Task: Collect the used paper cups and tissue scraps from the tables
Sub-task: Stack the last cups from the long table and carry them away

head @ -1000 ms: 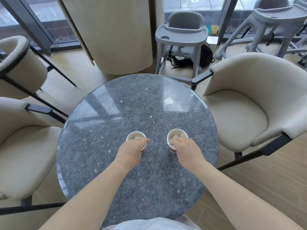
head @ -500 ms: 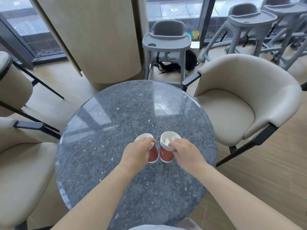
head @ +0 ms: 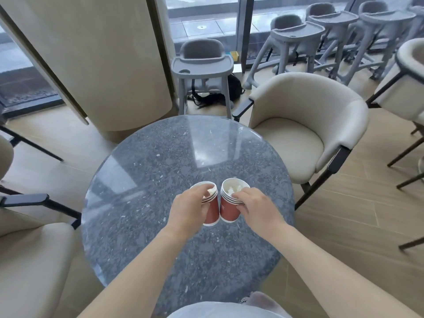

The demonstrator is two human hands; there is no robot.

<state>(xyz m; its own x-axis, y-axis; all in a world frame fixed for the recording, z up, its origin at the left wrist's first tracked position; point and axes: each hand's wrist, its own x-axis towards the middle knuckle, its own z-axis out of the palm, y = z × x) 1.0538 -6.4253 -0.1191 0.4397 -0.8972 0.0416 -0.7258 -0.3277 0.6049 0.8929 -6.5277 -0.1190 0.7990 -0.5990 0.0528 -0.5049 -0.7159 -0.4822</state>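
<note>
A wood-plank floor (head: 355,226) and a broad beige column (head: 110,60) frame a round table (head: 183,157) of speckled grey stone in a window-lit seating area. A cream right armchair (head: 298,125) on dark legs is drawn up at the table's far right edge. A left armchair (head: 29,260) sits at its near left, and part of a third chair (head: 408,83) shows at the right margin. Beyond the table a grey high chair (head: 203,65) stands by the glass, with a row of high chairs (head: 321,31) lined up along the window to its right. A black backpack (head: 234,88) lies on the floor at its feet. Two bare forearms reach in from the bottom of the view over the tabletop. The left hand (head: 188,212) is wrapped round the left cup (head: 212,214), fingers curled over its rim. The right hand (head: 257,207) grips the right cup (head: 228,210) at its banded rim with curled fingers. Both red paper cups are side by side over the middle of the table, their walls touching or all but touching, tilted so the mouths lean away from the person. Whether their bases rest on the stone cannot be told. A tissue wad (head: 232,188) fills the right cup's mouth, and a tissue scrap (head: 211,191) peeks from the left cup beside the fingers.
</note>
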